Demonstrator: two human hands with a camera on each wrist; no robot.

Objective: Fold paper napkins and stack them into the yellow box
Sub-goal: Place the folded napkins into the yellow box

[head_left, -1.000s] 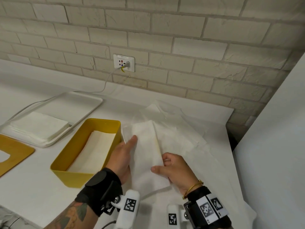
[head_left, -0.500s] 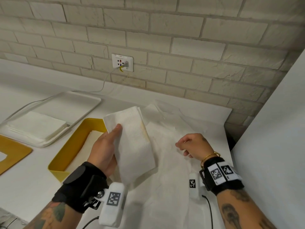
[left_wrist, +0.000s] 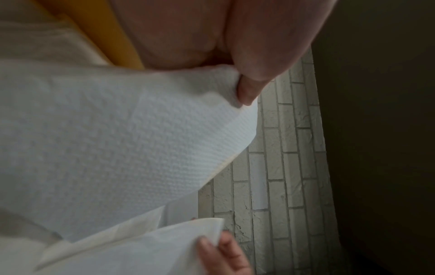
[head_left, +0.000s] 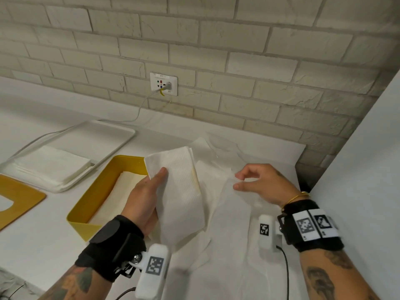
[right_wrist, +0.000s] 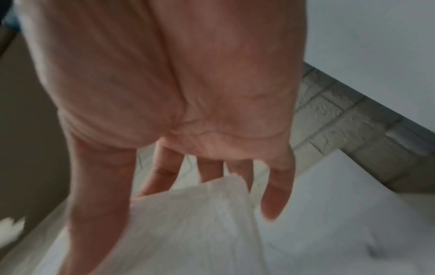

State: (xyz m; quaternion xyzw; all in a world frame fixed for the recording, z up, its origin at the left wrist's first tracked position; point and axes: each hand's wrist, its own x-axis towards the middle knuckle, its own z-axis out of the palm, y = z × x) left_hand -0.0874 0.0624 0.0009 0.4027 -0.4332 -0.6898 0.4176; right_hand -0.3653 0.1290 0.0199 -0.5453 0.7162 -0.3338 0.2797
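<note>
My left hand (head_left: 151, 191) holds a folded white napkin (head_left: 179, 191) lifted off the counter, thumb on top, just right of the yellow box (head_left: 86, 226). Folded napkins (head_left: 112, 198) lie flat inside the box. The left wrist view shows the same folded napkin (left_wrist: 117, 148) under my thumb, with the box's wall (left_wrist: 105, 37) behind it. My right hand (head_left: 238, 181) pinches the edge of a thin unfolded napkin (head_left: 229, 204) on the loose pile, thumb and fingers closed on the sheet (right_wrist: 200, 214).
A pile of unfolded napkins (head_left: 233, 245) covers the counter in front of me. At the left, a white tray (head_left: 121, 135) carries a napkin stack (head_left: 49, 165), and a yellow lid (head_left: 19, 202) lies nearby. A white panel (head_left: 357, 169) stands on the right. A cable hangs from the wall socket (head_left: 163, 84).
My left hand has lifted the folded napkin off the pile and carried it left toward the box. My right hand has let go of it, moved right and taken a loose sheet's edge.
</note>
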